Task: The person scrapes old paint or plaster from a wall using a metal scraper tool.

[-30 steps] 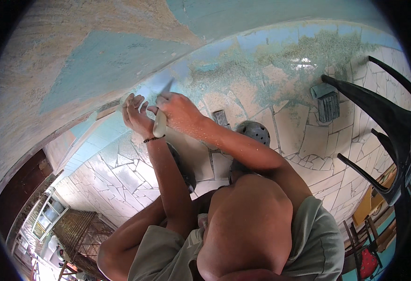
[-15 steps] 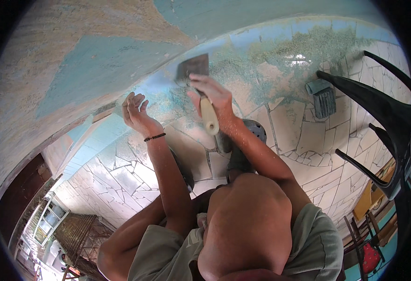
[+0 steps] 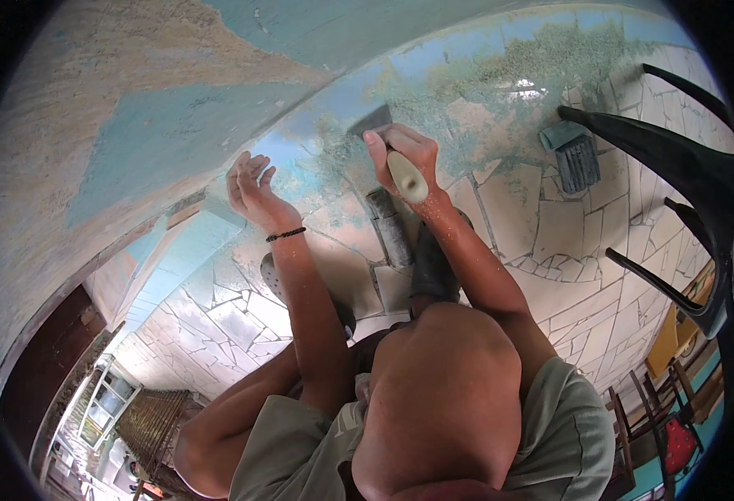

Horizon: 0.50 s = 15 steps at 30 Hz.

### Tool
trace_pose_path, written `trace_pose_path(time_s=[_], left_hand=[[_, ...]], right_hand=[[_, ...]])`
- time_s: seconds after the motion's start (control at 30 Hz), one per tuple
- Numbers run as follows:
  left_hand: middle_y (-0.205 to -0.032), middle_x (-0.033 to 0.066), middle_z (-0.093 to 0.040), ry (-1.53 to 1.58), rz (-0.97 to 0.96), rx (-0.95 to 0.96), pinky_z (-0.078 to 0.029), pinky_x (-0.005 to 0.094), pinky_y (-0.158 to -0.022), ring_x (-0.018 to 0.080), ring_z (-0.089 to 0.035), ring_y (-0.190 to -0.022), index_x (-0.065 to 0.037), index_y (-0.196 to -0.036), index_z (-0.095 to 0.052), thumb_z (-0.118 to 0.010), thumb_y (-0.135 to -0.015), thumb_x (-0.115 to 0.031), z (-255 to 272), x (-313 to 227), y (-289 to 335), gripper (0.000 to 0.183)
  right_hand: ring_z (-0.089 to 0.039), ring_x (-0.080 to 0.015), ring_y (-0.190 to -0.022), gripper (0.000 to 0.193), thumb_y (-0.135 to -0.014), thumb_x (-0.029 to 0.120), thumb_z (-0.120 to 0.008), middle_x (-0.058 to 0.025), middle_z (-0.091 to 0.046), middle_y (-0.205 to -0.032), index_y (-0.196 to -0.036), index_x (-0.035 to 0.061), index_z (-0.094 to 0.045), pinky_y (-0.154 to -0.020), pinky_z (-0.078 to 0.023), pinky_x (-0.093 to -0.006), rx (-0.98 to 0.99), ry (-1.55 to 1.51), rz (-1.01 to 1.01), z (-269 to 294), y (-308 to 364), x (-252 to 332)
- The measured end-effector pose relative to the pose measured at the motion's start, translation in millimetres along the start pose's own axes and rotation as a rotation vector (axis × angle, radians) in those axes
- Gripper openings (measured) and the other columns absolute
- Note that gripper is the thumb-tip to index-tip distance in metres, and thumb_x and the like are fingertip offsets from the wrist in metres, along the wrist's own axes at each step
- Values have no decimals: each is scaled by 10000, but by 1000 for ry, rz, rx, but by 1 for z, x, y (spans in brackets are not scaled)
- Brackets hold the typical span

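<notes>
My right hand (image 3: 408,149) is closed round the cream handle of a paint scraper (image 3: 408,179). Its flat metal blade points away from me, low by the foot of the wall (image 3: 175,138), though I cannot tell whether it touches. Pale flecks dot the right forearm. To the left, my left hand (image 3: 256,190) is raised near the wall, fingers loosely bent and apart, holding nothing; a dark beaded bracelet circles that wrist. Blue-green paint flakes and dust (image 3: 467,125) lie thick along the wall's base. The wall shows light blue paint beside bare tan patches.
A dark, ribbed block-like object (image 3: 580,163) lies on the stone-tiled floor (image 3: 517,219) at right. Another grey-green piece (image 3: 390,232) lies between my feet. Black chair legs (image 3: 659,150) reach in from the right. A slatted wooden piece (image 3: 154,422) stands lower left.
My right hand has turned and moved slightly right with the scraper, its handle end now tilted toward me. The left hand has shifted slightly right and up. The grey-green piece between my feet shows more.
</notes>
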<state>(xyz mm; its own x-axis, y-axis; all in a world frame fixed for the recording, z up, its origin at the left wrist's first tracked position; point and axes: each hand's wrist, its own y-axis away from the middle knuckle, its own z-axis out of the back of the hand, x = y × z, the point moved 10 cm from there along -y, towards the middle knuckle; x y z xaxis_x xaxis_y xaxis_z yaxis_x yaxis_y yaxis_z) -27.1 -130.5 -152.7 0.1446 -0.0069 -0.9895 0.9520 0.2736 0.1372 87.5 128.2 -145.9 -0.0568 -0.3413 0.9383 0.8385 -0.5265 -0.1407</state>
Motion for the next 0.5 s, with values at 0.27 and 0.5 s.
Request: trace_pose_path(time_s=[0.27,0.5], left_hand=[[-935,123,-638,-33,-29,91,-479,347,-778,231,-614,-891,20,-1092,-614,-491,-915,-281,-22,-3,4,370],[-918,118,-642,-15,-23,109,-480,345,-776,229,-623,-886,4,-1066,-622,-519,-921,-282,-38,-8,5,337]], right_hand=[[-668,-289,-984,240,-805,60,-739,-162,-661,-1123,-1024,13,-655,-835,-536,-339,-21,-136,196,-28,0,19],[-649,-344,-987,270,-773,39,-709,-187,-643,-1122,-1031,-13,-646,-844,-527,-365,261,-90,149,-36,32,3]])
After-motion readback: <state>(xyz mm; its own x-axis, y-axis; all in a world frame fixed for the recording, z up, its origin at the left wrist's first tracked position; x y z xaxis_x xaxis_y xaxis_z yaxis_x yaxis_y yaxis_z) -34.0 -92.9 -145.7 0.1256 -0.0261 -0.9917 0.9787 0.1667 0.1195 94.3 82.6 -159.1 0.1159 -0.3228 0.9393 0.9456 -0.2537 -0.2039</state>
